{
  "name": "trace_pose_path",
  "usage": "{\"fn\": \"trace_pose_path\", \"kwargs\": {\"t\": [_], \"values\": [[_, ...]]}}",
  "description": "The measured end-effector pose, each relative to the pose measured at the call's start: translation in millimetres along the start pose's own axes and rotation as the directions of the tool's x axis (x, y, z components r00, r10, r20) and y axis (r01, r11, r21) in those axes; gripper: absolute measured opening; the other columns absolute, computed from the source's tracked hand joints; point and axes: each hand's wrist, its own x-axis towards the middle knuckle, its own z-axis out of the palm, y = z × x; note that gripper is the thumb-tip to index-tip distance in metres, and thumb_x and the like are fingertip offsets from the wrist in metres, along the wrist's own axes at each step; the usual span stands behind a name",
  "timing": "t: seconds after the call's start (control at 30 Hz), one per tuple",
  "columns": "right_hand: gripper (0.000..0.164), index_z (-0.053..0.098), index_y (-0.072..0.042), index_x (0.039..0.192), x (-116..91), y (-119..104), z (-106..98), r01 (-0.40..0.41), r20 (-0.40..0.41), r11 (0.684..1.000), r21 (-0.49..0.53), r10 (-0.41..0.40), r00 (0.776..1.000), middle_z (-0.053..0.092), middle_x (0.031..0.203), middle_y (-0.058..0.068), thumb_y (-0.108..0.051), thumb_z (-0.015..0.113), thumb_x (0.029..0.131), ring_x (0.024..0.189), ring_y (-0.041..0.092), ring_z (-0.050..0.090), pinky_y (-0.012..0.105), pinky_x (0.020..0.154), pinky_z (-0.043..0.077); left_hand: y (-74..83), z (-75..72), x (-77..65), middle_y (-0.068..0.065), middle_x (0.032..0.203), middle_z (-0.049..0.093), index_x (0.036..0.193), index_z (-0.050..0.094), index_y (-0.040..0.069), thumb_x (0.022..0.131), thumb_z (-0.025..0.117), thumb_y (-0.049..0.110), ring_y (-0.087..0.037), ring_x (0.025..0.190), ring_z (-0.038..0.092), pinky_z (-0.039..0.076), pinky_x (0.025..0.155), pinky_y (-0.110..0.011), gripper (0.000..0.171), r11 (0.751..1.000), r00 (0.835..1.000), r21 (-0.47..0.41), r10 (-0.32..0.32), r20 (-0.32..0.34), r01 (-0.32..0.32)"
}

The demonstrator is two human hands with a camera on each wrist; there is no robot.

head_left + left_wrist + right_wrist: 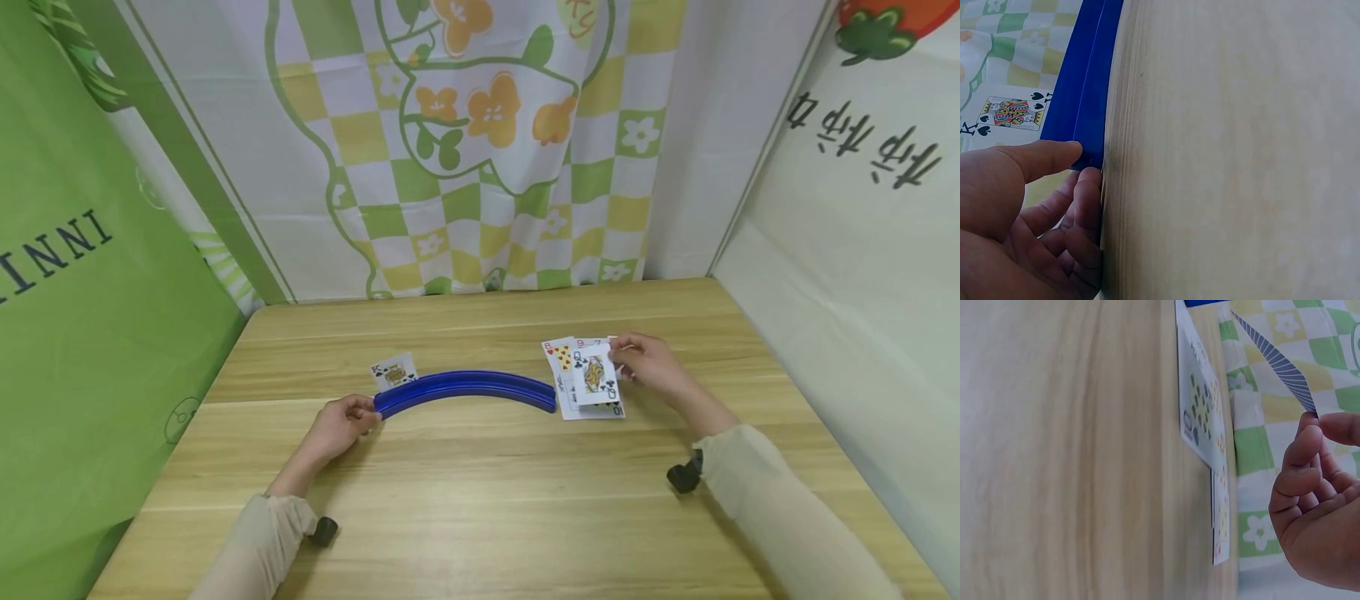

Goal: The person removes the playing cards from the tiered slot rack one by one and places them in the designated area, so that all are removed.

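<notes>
A curved blue card holder lies across the table, and my left hand pinches its left end between thumb and fingers. Close to that end, the king of spades stands in the holder, leaning back, its lower edge hidden. Off the holder's right end, my right hand pinches the queen of clubs by its right edge. Raised above the other cards, the queen shows its striped back in the right wrist view. Beneath it, overlapping face-up playing cards lie spread, including an eight of hearts.
The wooden table reaches back to a checked curtain. A green panel stands on the left and a white one on the right. Each sleeve has a small black device at the wrist.
</notes>
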Motion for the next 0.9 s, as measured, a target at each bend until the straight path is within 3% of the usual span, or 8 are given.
{"fn": "trace_pose_path", "kwargs": {"t": [0.63,0.9], "values": [[0.032,0.055,0.011,0.122,-0.1,17.4,-12.3,-0.052,0.000,0.997,-0.058,0.052,0.999,0.064,0.096,0.011,-0.012,0.053,0.098,0.077,0.015,0.059,0.027,0.066,0.054,-2.7,1.1,0.7,-0.012,0.100,0.072,0.119,0.064,0.000,0.093,0.069,0.020,-0.015,0.079,0.063,0.051,0.067,-0.029,0.033,1.000,1.000,0.000,0.003,-0.004,-0.003],[0.034,0.059,0.010,0.119,1.3,21.2,-16.8,-0.053,0.009,0.976,-0.212,0.056,0.998,0.068,0.089,0.012,-0.014,0.058,0.096,0.072,0.014,0.059,0.027,0.064,0.050,-1.7,0.2,0.8,-0.013,0.102,0.071,0.120,0.064,0.000,0.094,0.069,0.021,-0.016,0.082,0.064,0.052,0.068,-0.028,0.034,1.000,1.000,-0.001,-0.003,-0.002,0.003]]}}
